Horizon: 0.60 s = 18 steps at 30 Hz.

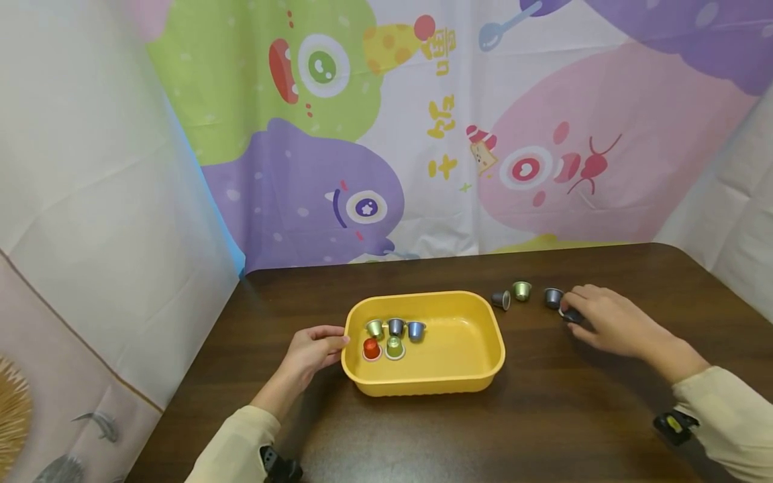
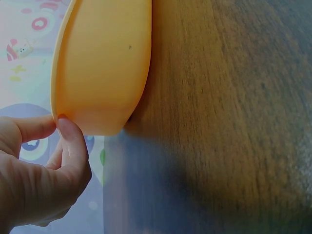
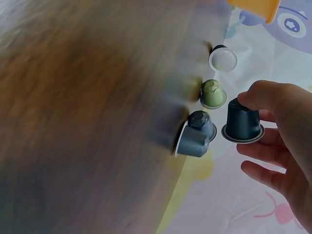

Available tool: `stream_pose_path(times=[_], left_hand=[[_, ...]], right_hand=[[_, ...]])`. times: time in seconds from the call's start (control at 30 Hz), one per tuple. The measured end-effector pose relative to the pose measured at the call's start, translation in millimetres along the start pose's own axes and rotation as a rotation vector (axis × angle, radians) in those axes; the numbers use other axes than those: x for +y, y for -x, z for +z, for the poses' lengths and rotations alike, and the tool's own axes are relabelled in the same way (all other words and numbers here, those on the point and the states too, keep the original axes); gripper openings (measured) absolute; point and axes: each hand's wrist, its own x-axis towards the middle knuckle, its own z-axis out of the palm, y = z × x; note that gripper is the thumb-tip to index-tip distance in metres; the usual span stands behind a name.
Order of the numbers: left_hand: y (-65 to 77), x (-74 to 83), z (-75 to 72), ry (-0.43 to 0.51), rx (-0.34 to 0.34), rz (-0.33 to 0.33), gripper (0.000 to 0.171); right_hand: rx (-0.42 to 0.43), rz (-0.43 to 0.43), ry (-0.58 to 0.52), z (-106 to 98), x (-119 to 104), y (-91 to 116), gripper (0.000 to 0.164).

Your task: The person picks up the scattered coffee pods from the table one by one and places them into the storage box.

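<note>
My left hand (image 1: 311,352) pinches the left rim of a yellow tray (image 1: 423,387) between thumb and finger; the left wrist view shows the thumb on the outer wall. Inside the tray's left half are several coffee capsules: a red capsule (image 1: 371,347), a blue capsule (image 1: 416,331), a dark capsule (image 1: 396,327) and two green ones. To the tray's right, my right hand (image 1: 610,320) grips a black coffee capsule (image 3: 243,122), its rim facing down in the right wrist view. Close by it stand a grey capsule (image 1: 553,298) and a tipped blue-grey capsule (image 3: 192,142), hidden in the head view.
Between the tray and my right hand are a green capsule (image 1: 522,290) and a dark capsule (image 1: 500,300) lying on its side. All stand on a dark wooden table (image 1: 386,436). A cartoon-printed curtain (image 1: 435,201) hangs along the back edge.
</note>
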Motion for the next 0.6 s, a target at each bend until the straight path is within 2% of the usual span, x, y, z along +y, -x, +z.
stream_pose_path(times=[0.33, 0.37, 0.5, 0.57, 0.6], left_hand=[[2.5, -0.5, -1.2, 0.005, -0.011, 0.021, 0.031], [3.0, -0.3, -1.2, 0.007, -0.012, 0.022, 0.031], [4.5, 0.6, -1.2, 0.008, -0.019, 0.027, 0.032], [4.5, 0.6, -1.2, 0.009, -0.023, 0.030, 0.032], [4.5, 0.7, -1.2, 0.011, -0.024, 0.032, 0.033]], right_hand=[[-0.026, -0.006, 0.002, 0, -5, -14, 0.067], [-0.032, -0.005, -0.001, 0, -6, -16, 0.064], [-0.040, -0.005, -0.007, -1, -8, -21, 0.029], [-0.037, -0.011, -0.010, -2, -10, -23, 0.021], [-0.034, -0.013, -0.010, -2, -10, -25, 0.024]])
